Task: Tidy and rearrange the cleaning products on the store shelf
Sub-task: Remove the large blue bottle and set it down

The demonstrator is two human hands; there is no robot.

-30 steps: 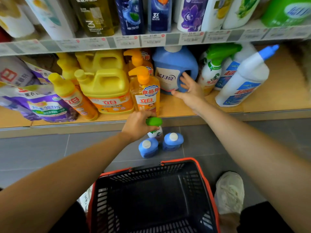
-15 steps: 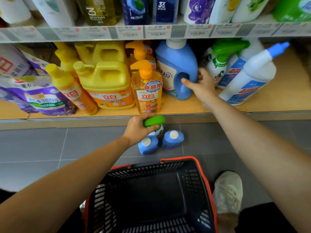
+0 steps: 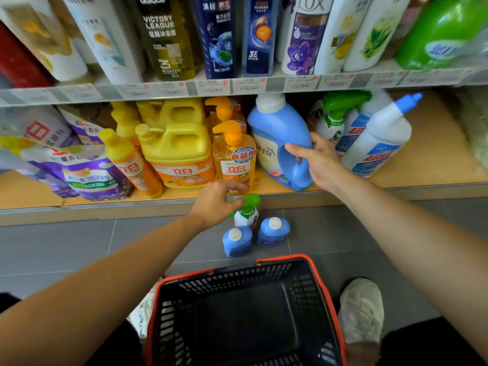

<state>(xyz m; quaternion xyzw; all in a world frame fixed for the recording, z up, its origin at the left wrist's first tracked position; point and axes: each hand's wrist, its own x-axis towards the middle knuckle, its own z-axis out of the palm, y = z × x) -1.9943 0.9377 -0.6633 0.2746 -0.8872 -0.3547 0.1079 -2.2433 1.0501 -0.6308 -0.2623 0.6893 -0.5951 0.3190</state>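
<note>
Head view: fingers of the right hand (image 3: 319, 165) curl round the handle of a blue detergent jug (image 3: 277, 133), thumb across its front. The jug leans on the lower shelf (image 3: 435, 159), just beside an orange pump bottle (image 3: 235, 159). Fingers of the left hand (image 3: 214, 204) close on the green trigger of a spray bottle (image 3: 247, 213) in front of the shelf edge; whether it rests on the floor cannot be told. Two small blue bottles (image 3: 236, 241) stand on the grey tiles beside it, near a black shopping basket (image 3: 324, 286).
</note>
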